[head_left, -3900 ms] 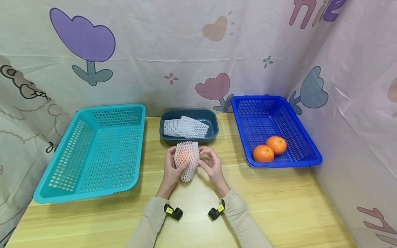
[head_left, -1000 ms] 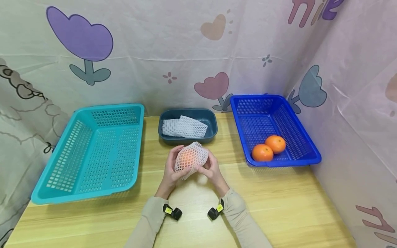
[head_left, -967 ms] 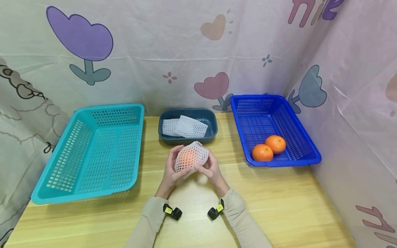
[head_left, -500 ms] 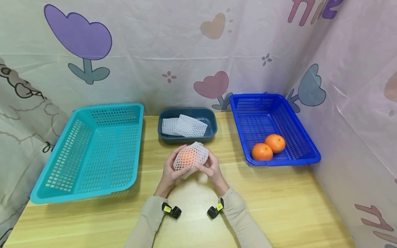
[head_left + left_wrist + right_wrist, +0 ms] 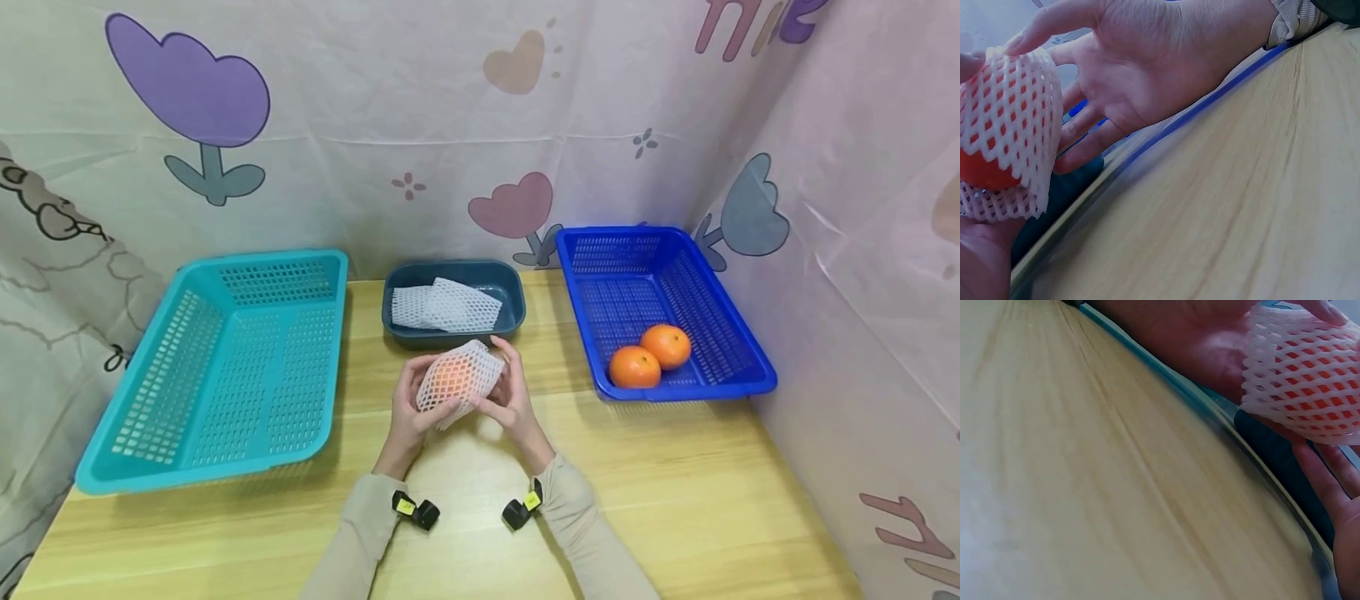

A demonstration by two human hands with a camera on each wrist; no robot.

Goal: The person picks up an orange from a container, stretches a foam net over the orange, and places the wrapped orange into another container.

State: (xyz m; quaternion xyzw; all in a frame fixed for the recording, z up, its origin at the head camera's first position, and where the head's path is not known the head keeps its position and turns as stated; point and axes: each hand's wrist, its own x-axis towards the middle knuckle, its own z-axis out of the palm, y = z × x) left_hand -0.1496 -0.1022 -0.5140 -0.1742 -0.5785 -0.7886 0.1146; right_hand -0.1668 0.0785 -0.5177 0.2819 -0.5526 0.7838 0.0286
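An orange [image 5: 452, 377] sits inside a white foam net sleeve [image 5: 480, 385], held above the table in front of the small dark tray. The left hand [image 5: 407, 415] grips the wrapped fruit from its left side, thumb in front. At the sleeve's loose right end is the right hand [image 5: 519, 414], its thumb on the net and its index finger raised. In the left wrist view, the right hand [image 5: 1129, 69] has its palm apart from the fruit, with thumb and fingertips at the sleeve's edge. Bare orange skin [image 5: 985, 172] shows below the net there.
A dark tray [image 5: 453, 339] behind the hands holds more foam net sleeves [image 5: 448, 305]. To the right, a blue basket [image 5: 622, 292] contains two oranges [image 5: 634, 367]. A turquoise basket [image 5: 262, 358] stands on the left. Patterned cloth [image 5: 337, 192] hangs behind the table [image 5: 480, 533].
Earlier the sleeve hung lower and more upright around the orange; it now tilts to the right. The right hand has shifted round the sleeve's end, and its index finger has lifted.
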